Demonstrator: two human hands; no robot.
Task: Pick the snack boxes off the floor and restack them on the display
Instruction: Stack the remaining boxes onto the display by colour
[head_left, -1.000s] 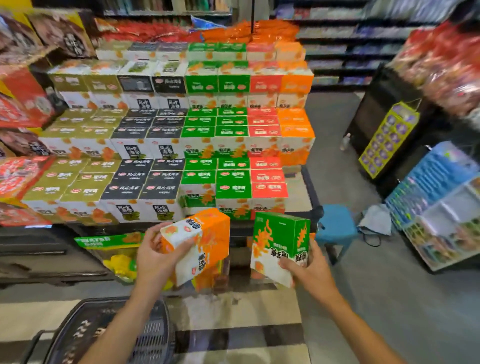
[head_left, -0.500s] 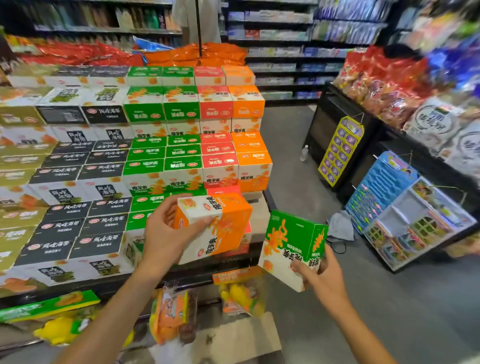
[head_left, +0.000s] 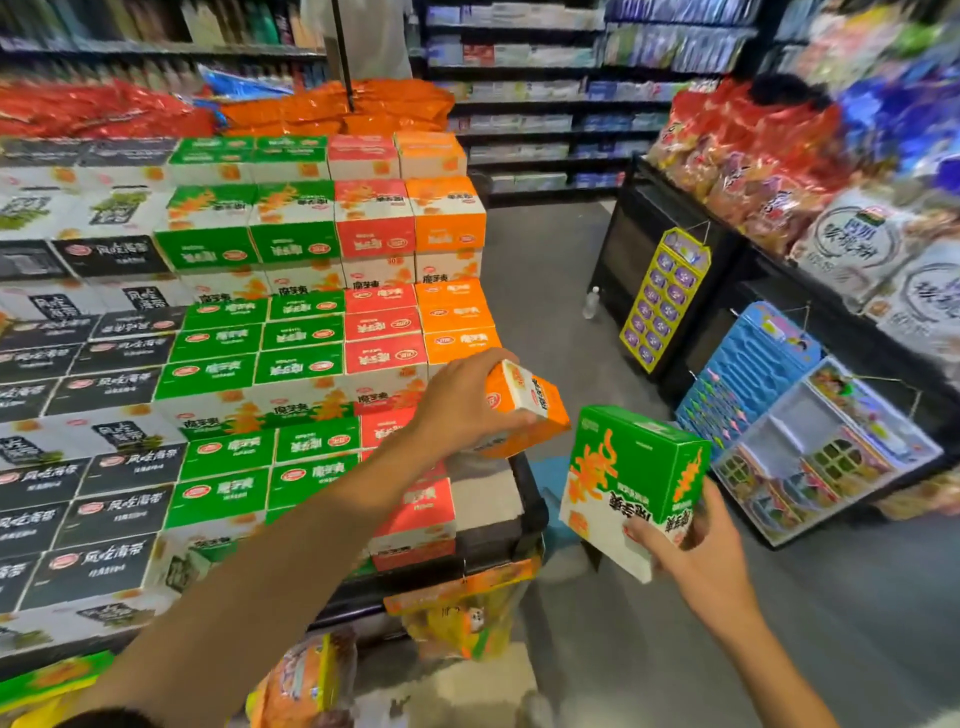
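Left hand (head_left: 460, 402) grasps orange box (head_left: 524, 408) over the display (head_left: 488, 493) gap, right hand (head_left: 696, 551) grips green box (head_left: 631, 480) by its lower corner beside it; stiff, probably light cartons, hold by sides.

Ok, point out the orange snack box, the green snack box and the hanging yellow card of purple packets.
Orange cardboard snack box (head_left: 540, 410), head view, on its orange side panel.
Green cardboard snack box (head_left: 631, 470), head view, on its front face.
Hanging yellow card of purple packets (head_left: 662, 299), head view, on the card's middle.
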